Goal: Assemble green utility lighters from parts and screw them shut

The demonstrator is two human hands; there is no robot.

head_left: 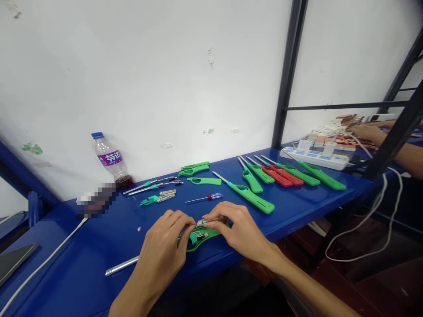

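Pressure should be light: steady the open green lighter handle [213, 234] on the table [82, 251] while you work the small metal part [200, 223]. The handle lies between and partly beneath your left hand [167, 237] and right hand [243, 226]; the right pinches the metal part, the left bunches beside it, its grip hidden.

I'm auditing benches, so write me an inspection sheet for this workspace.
Surface: blue tabletop, white scrap on it.
Work pieces: green casing, insides showing; screwdriver beyond it; green and red lighters to the right.
Clutter: bottle at the back; dark flat object at left.
Grips: right grip pinches a small pale part; left grip at its tip, hold unclear.
Cables: white cable at left; looped white cable at right.
Surroundings: scuffed white wall; black frame; another person's arm at far right.
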